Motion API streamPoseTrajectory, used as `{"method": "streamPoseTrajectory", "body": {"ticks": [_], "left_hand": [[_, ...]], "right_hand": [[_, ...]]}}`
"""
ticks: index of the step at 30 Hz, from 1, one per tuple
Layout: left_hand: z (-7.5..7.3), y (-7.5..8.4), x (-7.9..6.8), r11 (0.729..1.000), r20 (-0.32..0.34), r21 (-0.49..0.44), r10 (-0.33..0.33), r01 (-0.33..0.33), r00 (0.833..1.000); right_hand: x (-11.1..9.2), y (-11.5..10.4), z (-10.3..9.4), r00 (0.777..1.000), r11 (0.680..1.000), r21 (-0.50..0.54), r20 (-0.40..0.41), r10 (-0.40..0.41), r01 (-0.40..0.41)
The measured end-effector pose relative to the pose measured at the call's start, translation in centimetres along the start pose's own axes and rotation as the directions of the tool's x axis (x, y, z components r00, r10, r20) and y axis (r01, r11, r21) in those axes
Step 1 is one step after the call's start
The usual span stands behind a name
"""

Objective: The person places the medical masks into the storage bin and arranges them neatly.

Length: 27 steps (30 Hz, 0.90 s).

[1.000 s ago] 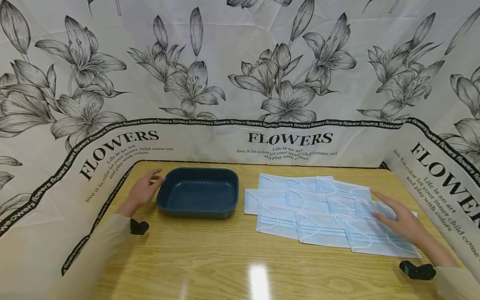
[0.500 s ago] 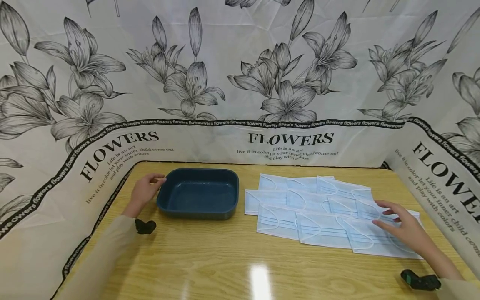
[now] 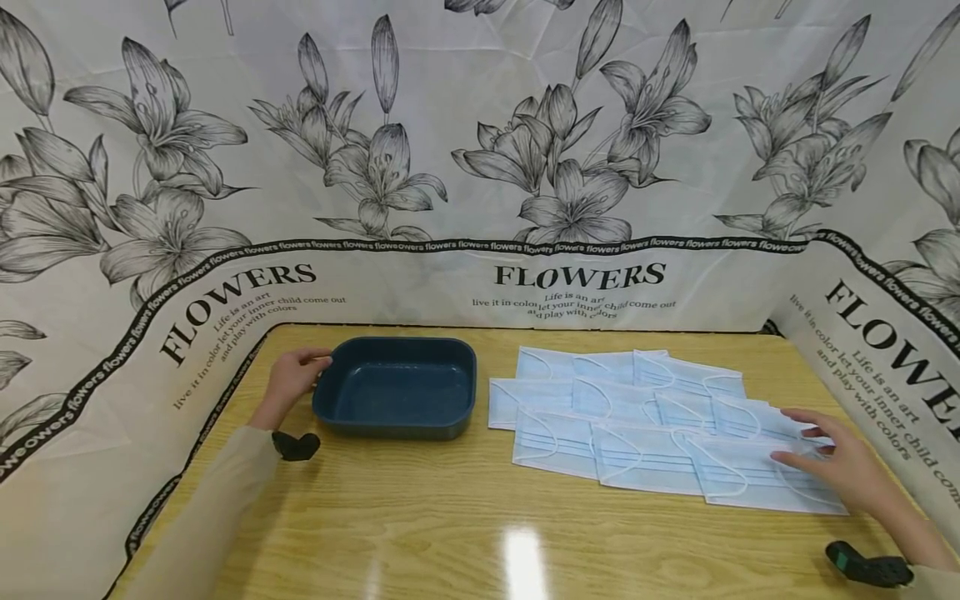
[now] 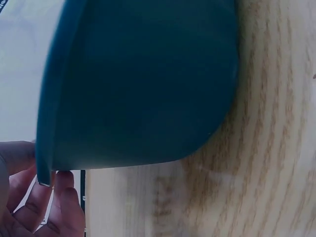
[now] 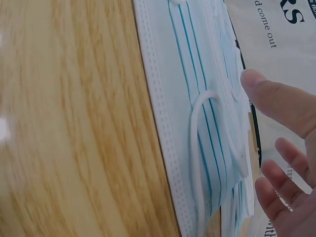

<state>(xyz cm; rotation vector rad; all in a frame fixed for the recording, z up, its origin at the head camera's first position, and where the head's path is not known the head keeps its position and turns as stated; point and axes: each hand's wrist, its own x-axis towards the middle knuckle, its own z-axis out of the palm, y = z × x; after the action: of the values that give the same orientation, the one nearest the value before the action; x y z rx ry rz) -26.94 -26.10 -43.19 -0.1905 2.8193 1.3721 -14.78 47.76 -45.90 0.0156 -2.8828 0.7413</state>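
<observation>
A dark blue rectangular container, bare inside, stands on the table left of centre. My left hand pinches its rim at the far left corner; in the left wrist view the fingers come round the rim beside the container's outer wall. Pale blue face masks, several of them, lie flat and overlapping to the right. Over the right end of this spread is my right hand, thumb and fingers apart, holding nothing. In the right wrist view it hovers beside a mask with a white ear loop.
The wooden table is bounded at the back and sides by a white cloth printed with flowers and lettering. A black wrist device sits on the right wrist, another on the left.
My right hand has drawn back to the right and toward me over the masks, its fingers bending a little. The left fingers have closed in on the container's rim. Masks and container stay put.
</observation>
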Motion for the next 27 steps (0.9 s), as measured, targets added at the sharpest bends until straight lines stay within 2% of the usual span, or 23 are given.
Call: {"method": "streamPoseTrajectory", "body": {"ticks": [6,11,17,22,27], "left_hand": [[0.1,-0.3,-0.3,1.000,-0.050,0.009,-0.002,0.002,0.999],[0.4,-0.2,-0.3,0.998,-0.080,-0.047,-0.052,0.048,0.995],[0.6,-0.2,-0.4,0.992,-0.092,-0.088,-0.095,0.087,0.991],[0.7,-0.1,-0.5,0.993,-0.106,-0.098,-0.082,0.072,0.991],[0.8,0.1,-0.6,0.997,-0.134,-0.065,-0.054,0.045,0.990]], "right_hand": [[-0.2,1.5,-0.6,0.998,1.000,-0.014,0.052,0.029,-0.028],[-0.2,2.3,-0.6,0.991,0.996,-0.034,0.106,0.085,-0.082],[0.0,3.1,-0.3,0.988,0.992,-0.063,0.106,0.112,-0.106],[0.2,3.6,-0.2,0.989,0.990,-0.096,0.100,0.113,-0.103],[0.4,3.6,-0.2,0.989,0.986,-0.141,0.103,0.103,-0.088]]}}
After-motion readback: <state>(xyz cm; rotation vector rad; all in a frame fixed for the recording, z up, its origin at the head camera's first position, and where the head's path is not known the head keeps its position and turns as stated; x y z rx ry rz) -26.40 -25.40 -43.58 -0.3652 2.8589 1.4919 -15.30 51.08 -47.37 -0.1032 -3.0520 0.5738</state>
